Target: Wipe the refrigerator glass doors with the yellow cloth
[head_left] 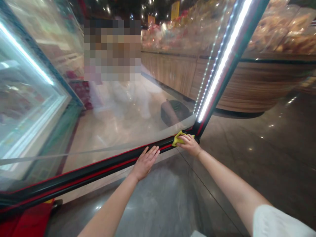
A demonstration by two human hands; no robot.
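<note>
A glass door (118, 131) with a black and red frame (98, 171) stretches across the view. Near the frame's lower right corner, my right hand (189, 144) presses a yellow cloth (178, 138) against the bottom rail, fingers closed over it. My left hand (146, 163) lies with its fingers stretched out on the same rail, to the left of the cloth, and holds nothing. Part of the cloth is hidden under the right hand's fingers.
A bright LED strip (223, 62) runs up the door's right side. Behind stands a curved wood-panelled display counter (247, 87) heaped with packaged goods. A lit cabinet (32, 131) is at left, a red panel (34, 219) at lower left. The glass shows a reflection of a person.
</note>
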